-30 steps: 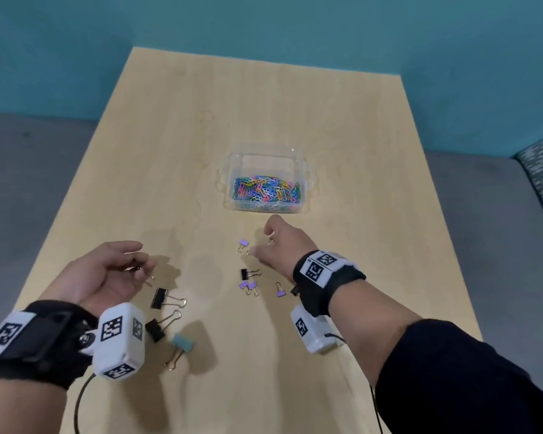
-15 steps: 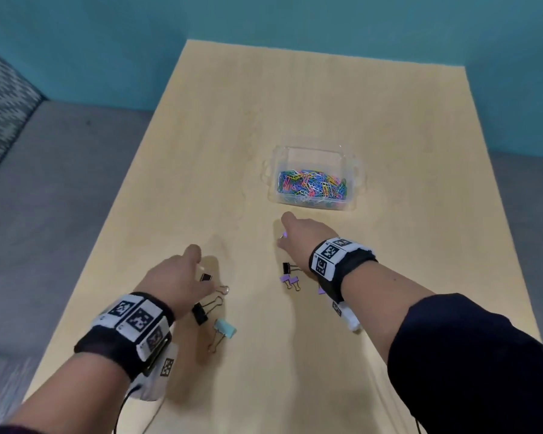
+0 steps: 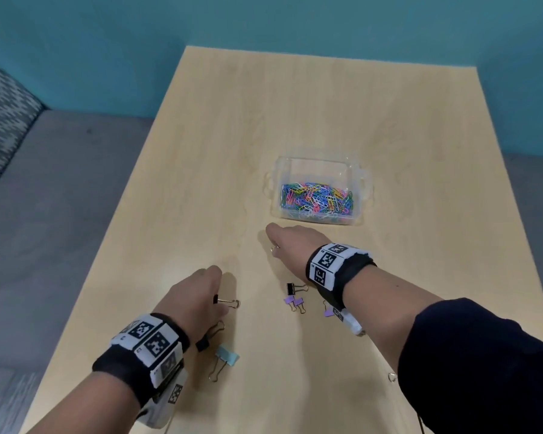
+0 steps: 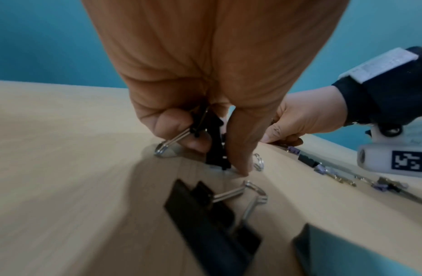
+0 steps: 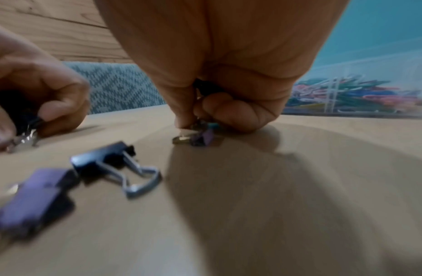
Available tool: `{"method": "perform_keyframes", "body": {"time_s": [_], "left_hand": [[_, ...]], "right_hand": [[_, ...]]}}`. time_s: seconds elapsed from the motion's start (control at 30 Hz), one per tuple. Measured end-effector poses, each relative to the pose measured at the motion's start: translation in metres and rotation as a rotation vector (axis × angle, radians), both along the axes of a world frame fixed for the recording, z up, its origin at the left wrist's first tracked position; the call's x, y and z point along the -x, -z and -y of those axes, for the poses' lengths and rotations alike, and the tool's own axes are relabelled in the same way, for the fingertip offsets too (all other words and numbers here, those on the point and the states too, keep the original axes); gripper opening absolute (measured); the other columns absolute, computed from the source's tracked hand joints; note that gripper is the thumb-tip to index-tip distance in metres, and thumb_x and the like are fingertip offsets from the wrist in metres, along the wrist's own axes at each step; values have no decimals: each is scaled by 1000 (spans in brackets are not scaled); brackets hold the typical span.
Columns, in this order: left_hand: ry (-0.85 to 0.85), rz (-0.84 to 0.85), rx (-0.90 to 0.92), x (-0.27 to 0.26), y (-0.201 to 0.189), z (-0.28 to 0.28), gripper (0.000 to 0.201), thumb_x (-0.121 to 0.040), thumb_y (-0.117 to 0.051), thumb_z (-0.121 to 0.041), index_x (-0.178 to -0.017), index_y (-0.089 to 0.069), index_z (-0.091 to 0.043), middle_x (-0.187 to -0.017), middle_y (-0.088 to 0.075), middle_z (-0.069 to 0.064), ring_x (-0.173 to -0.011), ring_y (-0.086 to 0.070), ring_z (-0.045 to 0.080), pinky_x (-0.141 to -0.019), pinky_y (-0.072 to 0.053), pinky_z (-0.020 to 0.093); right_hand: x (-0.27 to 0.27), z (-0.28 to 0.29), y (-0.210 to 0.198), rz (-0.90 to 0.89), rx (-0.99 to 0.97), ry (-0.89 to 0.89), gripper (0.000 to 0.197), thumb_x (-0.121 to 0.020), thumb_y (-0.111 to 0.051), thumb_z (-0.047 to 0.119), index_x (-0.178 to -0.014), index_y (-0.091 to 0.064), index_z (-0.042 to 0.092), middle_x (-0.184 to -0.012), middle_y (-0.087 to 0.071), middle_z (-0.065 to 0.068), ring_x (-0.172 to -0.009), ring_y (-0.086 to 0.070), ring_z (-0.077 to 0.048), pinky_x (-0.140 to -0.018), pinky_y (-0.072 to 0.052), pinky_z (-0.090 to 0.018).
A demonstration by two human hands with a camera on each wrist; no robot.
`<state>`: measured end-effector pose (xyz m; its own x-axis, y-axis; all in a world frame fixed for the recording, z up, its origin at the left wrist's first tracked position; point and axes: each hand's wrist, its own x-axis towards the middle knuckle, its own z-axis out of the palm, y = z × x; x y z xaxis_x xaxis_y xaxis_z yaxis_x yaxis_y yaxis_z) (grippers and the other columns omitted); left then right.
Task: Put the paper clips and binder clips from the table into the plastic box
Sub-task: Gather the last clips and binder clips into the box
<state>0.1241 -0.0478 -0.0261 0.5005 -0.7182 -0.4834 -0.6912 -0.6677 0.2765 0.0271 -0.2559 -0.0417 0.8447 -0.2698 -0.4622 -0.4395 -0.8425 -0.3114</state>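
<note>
A clear plastic box (image 3: 322, 160) holding several coloured paper clips (image 3: 317, 198) stands mid-table. Just in front of it, my right hand (image 3: 292, 241) is palm down on the table and pinches a small purple binder clip (image 5: 202, 138); something dark is tucked in its palm. My left hand (image 3: 198, 296), nearer and to the left, pinches a black binder clip (image 4: 215, 143) that stands on the table, with another clip's wire handle under its curled fingers. A black clip (image 3: 206, 339) and a light blue clip (image 3: 228, 358) lie by my left wrist.
Between my hands lie a small black clip (image 3: 291, 288), two small purple clips (image 3: 295, 302) and one more purple clip (image 3: 328, 312) beside my right wrist. The table's left edge (image 3: 85, 277) is close to my left hand. Grey floor surrounds the table.
My left hand has turned palm down and dropped onto the black clip. My right hand has lowered onto the small purple clip. The head view has swung left.
</note>
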Motion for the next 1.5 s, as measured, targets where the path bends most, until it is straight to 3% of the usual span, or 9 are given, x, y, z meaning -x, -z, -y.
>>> {"method": "perform_keyframes", "body": {"time_s": [0.2, 0.37, 0.67, 0.8, 0.9, 1.0, 1.1, 1.3, 1.5], "left_hand": [[-79, -124, 49, -17, -11, 33, 7, -86, -55, -22, -81, -50, -23, -73, -60, -5, -67, -55, 16, -57, -42, 27], [-50, -53, 277, -44, -46, 123, 6, -82, -62, -19, -77, -59, -18, -75, -61, -2, -73, -56, 20, -61, -37, 27], [-72, -172, 390, -51, -48, 261, 18, -79, -55, -6, -74, -58, -23, -82, -67, 3, -78, -66, 25, -68, -54, 33], [-196, -307, 507, -45, -46, 251, 13, -85, -56, -13, -92, -64, -20, -96, -67, 1, -73, -69, 23, -72, -58, 37], [-296, -385, 624, -46, -56, 216, 10, -87, -56, -11, -94, -63, -13, -94, -64, 2, -76, -68, 24, -56, -55, 24], [-298, -327, 591, -51, -61, 152, 4, -87, -59, -17, -88, -63, -17, -84, -64, -2, -77, -66, 22, -63, -57, 34], [-128, -61, 262, -47, -53, 79, 9, -86, -58, -33, -82, -57, -25, -84, -62, -5, -73, -59, 14, -64, -44, 31], [44, -34, -168, -3, -38, -11, 25, -79, -61, -45, -79, -42, -28, -86, -48, -7, -68, -52, 9, -57, -39, 23], [2, 34, -112, 16, -7, -27, 28, -77, -62, -23, -77, -34, -24, -82, -41, -7, -66, -45, 12, -54, -31, 24]], "right_hand": [[1, 9, -5, -11, 102, -112, 10, -88, -43, 18, -94, -38, 11, -66, -43, -5, -57, -47, -26, -46, -31, -29], [14, 14, -12, -2, 146, -207, 18, -88, -46, 20, -102, -38, 13, -64, -43, -5, -61, -51, -30, -49, -36, -32], [-9, 129, -61, 306, -82, 689, 19, -91, -43, 15, -96, -59, 7, -95, -65, -17, -87, -61, -34, -72, -48, -35], [-28, 147, -63, 307, -454, 898, 21, -93, -52, 23, -101, -59, 5, -92, -63, -16, -74, -64, -30, -73, -59, -42], [-23, 143, -70, 260, -322, 787, 35, -92, -52, 34, -108, -60, 4, -95, -63, -13, -85, -66, -35, -82, -55, -50], [-4, 121, -77, 348, -115, 648, 26, -91, -49, 31, -107, -59, 13, -97, -65, -7, -84, -61, -27, -76, -51, -38], [19, 72, -73, 314, -151, 452, 15, -91, -49, 27, -99, -58, 18, -88, -64, -4, -81, -56, -23, -70, -48, -34], [42, -2, -26, 3, 72, -76, 30, -82, -51, 6, -110, -45, 18, -104, -43, -7, -84, -47, -27, -64, -49, -40], [43, -16, -6, 28, 165, -139, 42, -69, -52, -11, -104, -46, 11, -100, -41, -10, -81, -44, -28, -59, -46, -39]]}}
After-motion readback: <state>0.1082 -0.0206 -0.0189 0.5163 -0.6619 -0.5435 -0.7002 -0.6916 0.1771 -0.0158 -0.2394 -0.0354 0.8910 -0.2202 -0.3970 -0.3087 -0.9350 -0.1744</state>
